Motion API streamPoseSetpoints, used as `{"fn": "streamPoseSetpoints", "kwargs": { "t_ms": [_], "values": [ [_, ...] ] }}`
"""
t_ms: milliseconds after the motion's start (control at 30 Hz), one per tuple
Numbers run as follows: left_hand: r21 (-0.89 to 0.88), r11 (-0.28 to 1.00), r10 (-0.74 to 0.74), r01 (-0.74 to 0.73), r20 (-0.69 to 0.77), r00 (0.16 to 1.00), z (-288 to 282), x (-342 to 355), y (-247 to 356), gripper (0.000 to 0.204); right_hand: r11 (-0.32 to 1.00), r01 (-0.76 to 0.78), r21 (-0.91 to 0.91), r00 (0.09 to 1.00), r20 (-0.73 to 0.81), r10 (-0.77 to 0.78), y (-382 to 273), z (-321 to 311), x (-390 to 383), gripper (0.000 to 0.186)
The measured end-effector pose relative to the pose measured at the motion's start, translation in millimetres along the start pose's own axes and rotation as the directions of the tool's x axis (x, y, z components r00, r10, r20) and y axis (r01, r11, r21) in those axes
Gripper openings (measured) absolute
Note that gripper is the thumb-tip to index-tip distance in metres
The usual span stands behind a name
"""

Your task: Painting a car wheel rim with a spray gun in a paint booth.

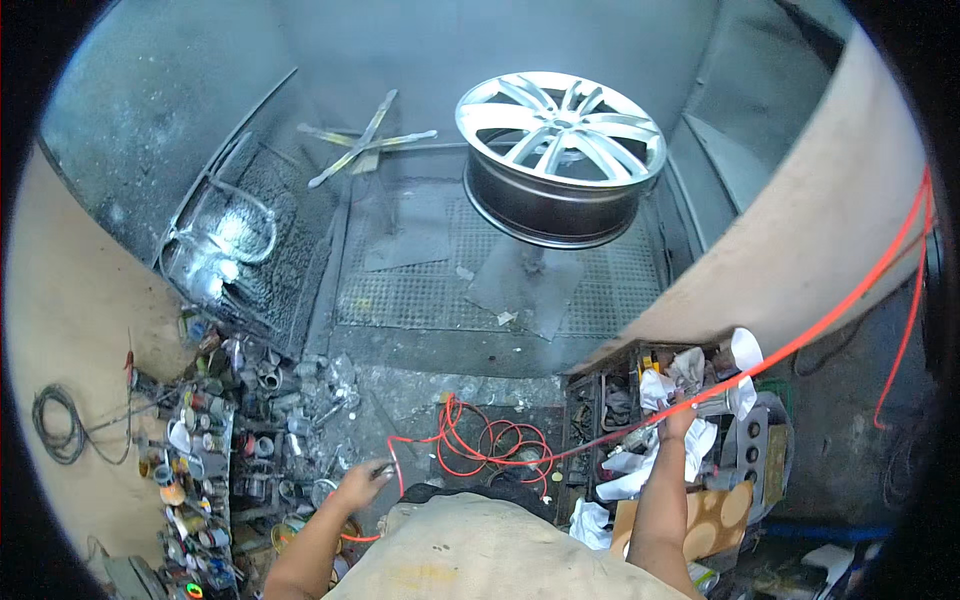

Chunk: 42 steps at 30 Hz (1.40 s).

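Red hose point(800, 343) loops at 6 o'clock; your right hand point(677, 424) meets it at 4, beside white paper point(705, 437). Left hand point(360, 488) curls at 7. Cannot tell either grip's opening or hold. Seemingly hose-handling step; next move likely calls for slack clear of wheel point(567, 120) at 1.

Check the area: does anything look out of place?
Yes: the red hose lies in loose, overlapping loops on the floor just ahead of the person, rather than neatly coiled. Crumpled white paper is also strewn near the right hand.
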<state>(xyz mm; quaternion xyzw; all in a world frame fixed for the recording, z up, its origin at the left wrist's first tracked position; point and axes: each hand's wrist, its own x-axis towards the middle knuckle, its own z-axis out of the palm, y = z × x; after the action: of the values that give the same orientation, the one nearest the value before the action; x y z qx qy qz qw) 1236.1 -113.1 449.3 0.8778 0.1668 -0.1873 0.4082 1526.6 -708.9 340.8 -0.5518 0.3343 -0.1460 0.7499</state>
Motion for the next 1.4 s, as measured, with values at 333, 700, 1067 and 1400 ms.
{"fn": "streamPoseSetpoints", "kwargs": {
  "t_ms": [333, 700, 1067, 1400],
  "values": [
    [-0.185, 0.861, 0.471, -0.473, -0.057, 0.880, 2, 41, 70, 0.034, 0.979, 0.104, -0.173, 0.990, -0.078, -0.119, -23, -61, -145, 0.062],
    [-0.453, 0.670, 0.734, -0.588, 0.290, 0.614, 56, 0, 127, 0.029, 0.901, 0.332, -0.280, 0.935, 0.220, -0.277, -96, 70, -295, 0.036],
    [-0.737, 0.504, 0.724, -0.451, 0.076, 0.686, 37, 7, 160, 0.037, 0.921, 0.376, -0.102, 0.809, 0.521, -0.272, -175, 269, -365, 0.023],
    [-0.799, 0.485, 0.597, -0.355, 0.006, 0.802, 36, 76, 164, 0.039, 0.931, 0.356, -0.087, 0.661, 0.727, -0.184, -153, 361, -331, 0.030]
  ]
}}
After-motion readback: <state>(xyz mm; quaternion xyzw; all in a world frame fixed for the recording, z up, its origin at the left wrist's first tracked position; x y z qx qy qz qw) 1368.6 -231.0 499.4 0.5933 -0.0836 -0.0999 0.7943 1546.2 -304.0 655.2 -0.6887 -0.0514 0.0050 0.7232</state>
